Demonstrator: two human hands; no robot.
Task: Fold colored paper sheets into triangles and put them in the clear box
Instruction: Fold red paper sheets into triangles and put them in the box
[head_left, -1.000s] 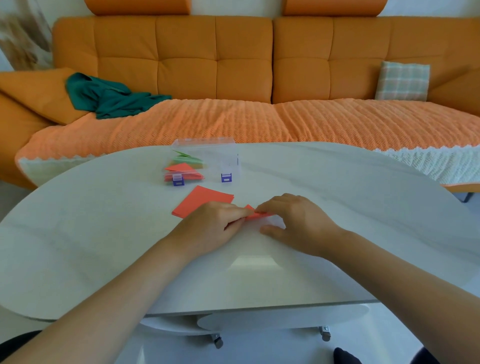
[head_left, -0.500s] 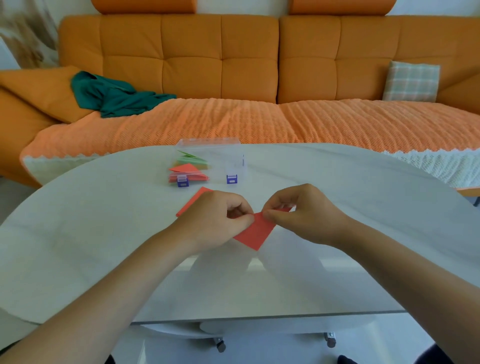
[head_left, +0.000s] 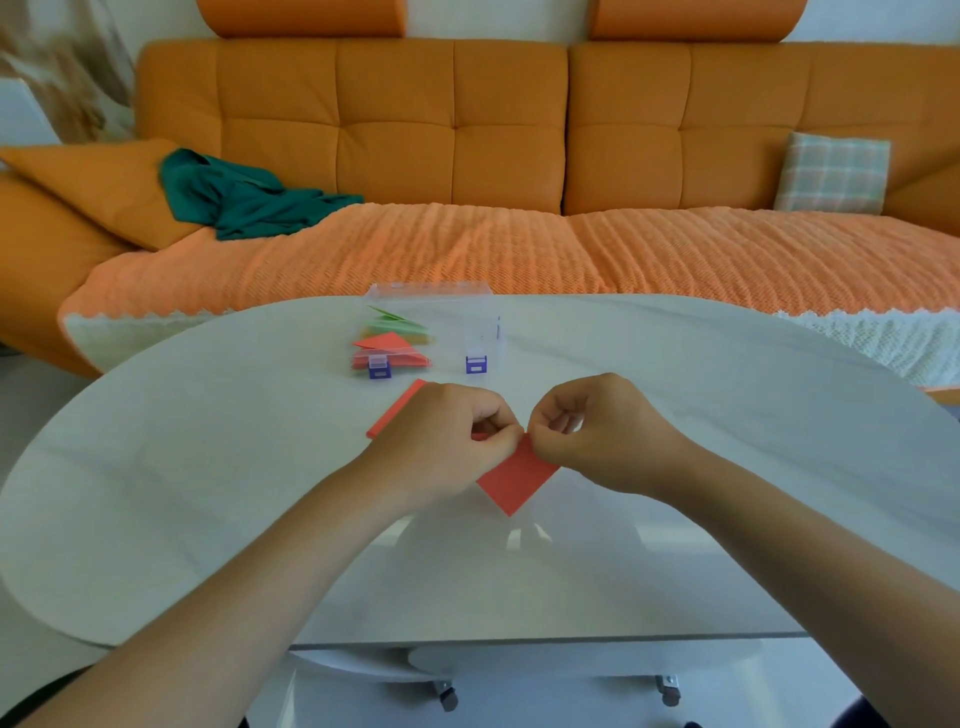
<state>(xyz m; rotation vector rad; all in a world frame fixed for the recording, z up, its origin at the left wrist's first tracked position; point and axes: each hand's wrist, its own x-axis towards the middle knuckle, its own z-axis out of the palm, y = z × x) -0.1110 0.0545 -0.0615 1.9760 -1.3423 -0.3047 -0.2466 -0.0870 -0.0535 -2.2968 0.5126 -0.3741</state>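
Note:
A red paper sheet (head_left: 515, 479) hangs point-down just above the white table (head_left: 208, 467). My left hand (head_left: 441, 447) and my right hand (head_left: 608, 431) both pinch its upper corner, fingertips almost meeting. Behind my left hand lies a stack of red sheets (head_left: 396, 410), mostly hidden by that hand. Farther back stands the clear box (head_left: 457, 322) with purple latches. Inside it lie folded green and red triangles (head_left: 389, 345).
An orange sofa (head_left: 467, 156) runs behind the table, with a green cloth (head_left: 244, 197) on its left and a checked cushion (head_left: 831, 174) on its right. The table's near edge (head_left: 519, 642) lies below my forearms.
The red sheet, pressed flat on the table a second ago, has been lifted. Both hands now pinch it by the top corner above the table.

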